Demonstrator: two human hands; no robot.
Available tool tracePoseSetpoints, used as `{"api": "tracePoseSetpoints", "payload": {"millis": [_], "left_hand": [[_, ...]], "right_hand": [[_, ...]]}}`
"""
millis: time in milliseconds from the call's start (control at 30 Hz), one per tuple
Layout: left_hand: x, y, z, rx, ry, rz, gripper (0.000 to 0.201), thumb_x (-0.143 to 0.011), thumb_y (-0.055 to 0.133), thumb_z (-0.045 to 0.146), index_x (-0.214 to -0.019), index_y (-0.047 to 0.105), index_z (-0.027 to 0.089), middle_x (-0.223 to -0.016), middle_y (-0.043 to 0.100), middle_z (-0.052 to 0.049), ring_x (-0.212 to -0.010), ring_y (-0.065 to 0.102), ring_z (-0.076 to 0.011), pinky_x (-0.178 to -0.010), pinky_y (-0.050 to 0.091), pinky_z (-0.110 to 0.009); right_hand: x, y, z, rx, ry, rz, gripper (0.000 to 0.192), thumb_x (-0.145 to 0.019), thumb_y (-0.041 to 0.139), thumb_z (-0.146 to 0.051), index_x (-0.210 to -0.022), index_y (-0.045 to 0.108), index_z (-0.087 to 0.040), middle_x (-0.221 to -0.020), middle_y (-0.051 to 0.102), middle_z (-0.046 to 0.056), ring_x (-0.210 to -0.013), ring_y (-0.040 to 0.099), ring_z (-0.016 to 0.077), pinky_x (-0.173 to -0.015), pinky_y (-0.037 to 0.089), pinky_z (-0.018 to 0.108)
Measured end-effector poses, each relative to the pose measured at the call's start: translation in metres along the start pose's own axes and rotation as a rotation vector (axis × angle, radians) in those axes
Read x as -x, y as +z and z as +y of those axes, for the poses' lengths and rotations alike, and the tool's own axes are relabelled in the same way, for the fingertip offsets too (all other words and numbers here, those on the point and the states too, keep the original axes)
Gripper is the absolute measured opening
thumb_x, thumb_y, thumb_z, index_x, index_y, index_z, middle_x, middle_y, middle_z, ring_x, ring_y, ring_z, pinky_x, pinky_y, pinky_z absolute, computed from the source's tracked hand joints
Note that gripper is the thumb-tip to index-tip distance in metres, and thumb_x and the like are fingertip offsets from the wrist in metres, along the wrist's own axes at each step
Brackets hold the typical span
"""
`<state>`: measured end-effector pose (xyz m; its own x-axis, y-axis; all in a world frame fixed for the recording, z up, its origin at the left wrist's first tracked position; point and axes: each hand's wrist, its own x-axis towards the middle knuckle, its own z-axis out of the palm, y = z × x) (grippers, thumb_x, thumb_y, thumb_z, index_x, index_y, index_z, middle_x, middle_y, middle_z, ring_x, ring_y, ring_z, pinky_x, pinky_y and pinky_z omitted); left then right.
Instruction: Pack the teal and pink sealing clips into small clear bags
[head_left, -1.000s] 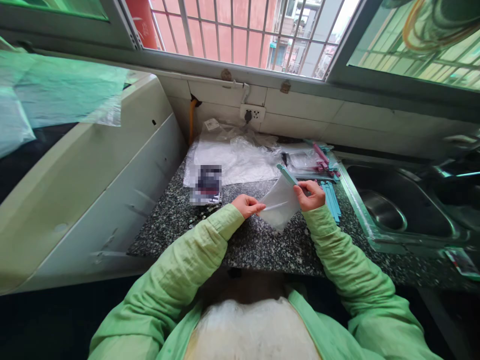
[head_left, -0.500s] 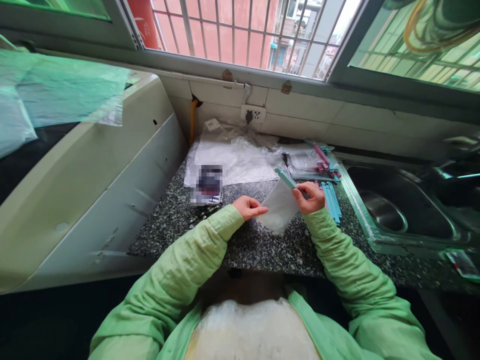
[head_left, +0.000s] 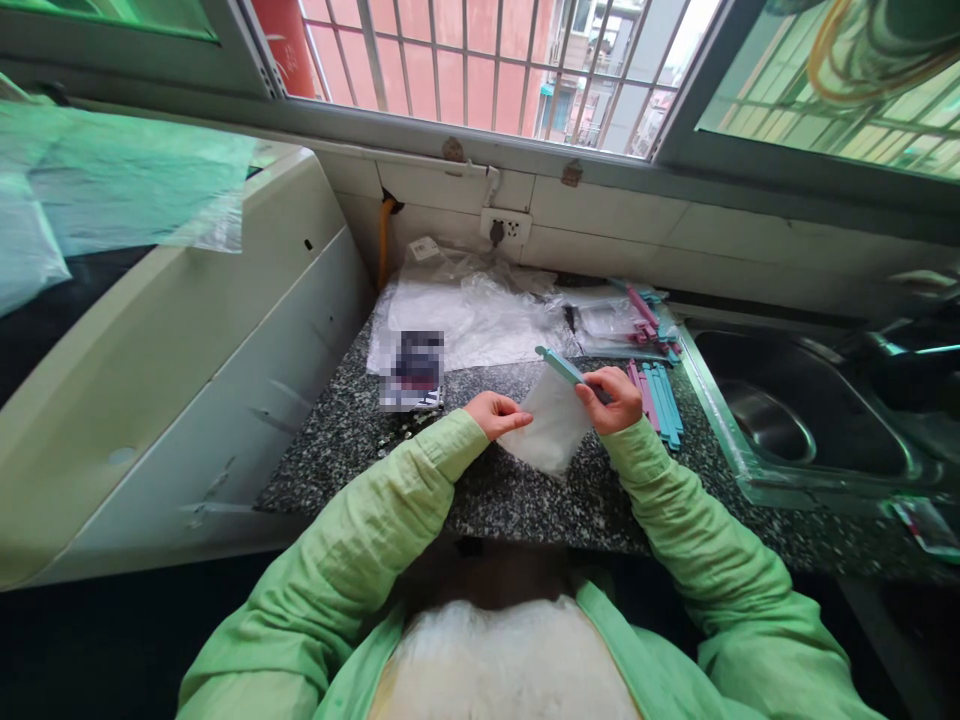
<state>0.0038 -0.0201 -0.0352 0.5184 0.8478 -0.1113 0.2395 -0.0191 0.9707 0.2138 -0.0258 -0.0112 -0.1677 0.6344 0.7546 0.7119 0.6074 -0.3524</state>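
Pinched shut, my right hand [head_left: 609, 398] holds the top edge of a small translucent white plastic pouch [head_left: 551, 430], where a thin teal plastic sealing strip [head_left: 560, 365] runs along the mouth and sticks out up and to the left past my fingers. My left hand [head_left: 496, 413] has thumb and forefinger closed on the pouch's left edge, so the pouch hangs tilted between the two hands, low over the speckled black-and-white granite counter [head_left: 525, 495]; I cannot tell whether its bottom corner touches the stone. Just beside my right hand lie loose teal and pink plastic strips [head_left: 656, 398], near the rim of the stainless steel sink [head_left: 787, 420]. Further back sits a heap of crumpled clear plastic bags [head_left: 469, 310], below the white wall socket [head_left: 505, 228].
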Motion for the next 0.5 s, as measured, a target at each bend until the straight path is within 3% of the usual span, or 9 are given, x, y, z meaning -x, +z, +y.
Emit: {"api": "tracePoseSetpoints", "payload": {"millis": [233,500], "left_hand": [[-0.0002,0.0001,-0.0057,0.029,0.008,-0.062,0.043,-0.055,0.062,0.052,-0.055,0.06,0.009,-0.043,0.048,0.003,-0.042,0.034,-0.0047,-0.043,0.024,-0.02],[0.0027,-0.0009,-0.0034,-0.001,0.036,-0.106,0.044,-0.056,0.062,0.053,-0.054,0.058,0.009,-0.04,0.039,0.005,-0.041,0.03,-0.0038,-0.041,0.02,-0.019]], "right_hand": [[0.0006,0.0014,0.002,-0.004,0.018,-0.005,0.017,-0.074,0.053,-0.034,-0.066,0.058,-0.019,-0.06,0.057,0.003,-0.058,0.05,0.0151,-0.054,0.041,0.029],[0.001,0.0006,-0.001,-0.063,-0.007,-0.075,0.014,-0.074,0.054,-0.031,-0.068,0.058,-0.019,-0.061,0.058,0.003,-0.059,0.051,0.0147,-0.056,0.043,0.03]]}}
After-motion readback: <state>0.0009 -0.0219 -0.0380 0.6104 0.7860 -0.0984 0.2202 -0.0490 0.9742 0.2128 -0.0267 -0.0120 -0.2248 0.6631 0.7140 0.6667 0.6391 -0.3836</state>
